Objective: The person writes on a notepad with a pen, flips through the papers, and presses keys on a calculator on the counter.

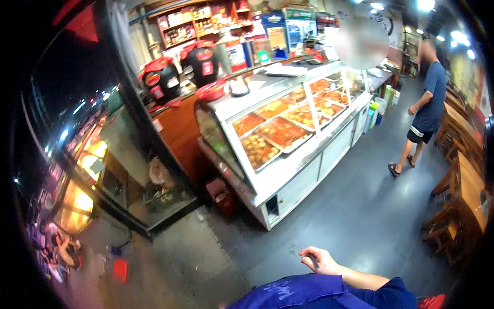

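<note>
At the bottom of the frame the right hand [321,261] hangs with fingers curled inward; a dark sliver shows between them, and I cannot tell whether it is a thin object or shadow. The left hand is out of the picture, so its state cannot be told. Nearest to the visible hand, just below it, lies the purple apron [293,292] on the wearer's body, likely light, soft and easy to pinch by its edge. Beyond the hand, well apart, the glass-fronted food display counter [309,175] fills the middle of the frame; it looks heavy and rigid, its panes probably fragile, so the solid lower body or corners would be the safer hold. Its shallow trays, one with reddish food [284,133], look stiff, perhaps slippery with sauce, and best taken level by opposite rims; the sloping glass stands in the way from this side. At right, a wooden table [471,188] and stool [445,229] narrow the aisle, where a person in a blue T-shirt [435,85] stands farther up. A dark door frame [120,67] cuts across the left. Farther back stand black urns with red lids [162,85], stocked shelves [180,33] and a drinks fridge [302,32].
</note>
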Demonstrator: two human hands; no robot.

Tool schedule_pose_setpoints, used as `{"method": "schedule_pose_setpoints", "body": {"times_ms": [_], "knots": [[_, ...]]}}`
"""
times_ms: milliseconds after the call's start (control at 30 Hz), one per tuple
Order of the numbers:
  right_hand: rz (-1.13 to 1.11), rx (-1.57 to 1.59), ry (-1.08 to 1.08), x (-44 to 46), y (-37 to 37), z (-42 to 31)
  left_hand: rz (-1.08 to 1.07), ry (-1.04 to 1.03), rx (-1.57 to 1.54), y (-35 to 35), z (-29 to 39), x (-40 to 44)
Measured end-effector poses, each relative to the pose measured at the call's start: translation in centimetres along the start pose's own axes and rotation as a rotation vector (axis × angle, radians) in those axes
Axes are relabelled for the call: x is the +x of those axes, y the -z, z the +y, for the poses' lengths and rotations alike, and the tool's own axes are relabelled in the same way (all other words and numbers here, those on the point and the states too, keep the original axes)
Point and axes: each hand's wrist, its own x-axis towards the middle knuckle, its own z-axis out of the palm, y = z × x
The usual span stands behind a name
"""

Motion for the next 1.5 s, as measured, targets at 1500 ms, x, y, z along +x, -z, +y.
{"method": "schedule_pose_setpoints", "body": {"times_ms": [1500], "knots": [[-0.276, 0.139, 0.720, 87.7, 58.6, -25.8, 0.247, -1.237, -0.826, -2.4, 107.5, 21.7]]}}
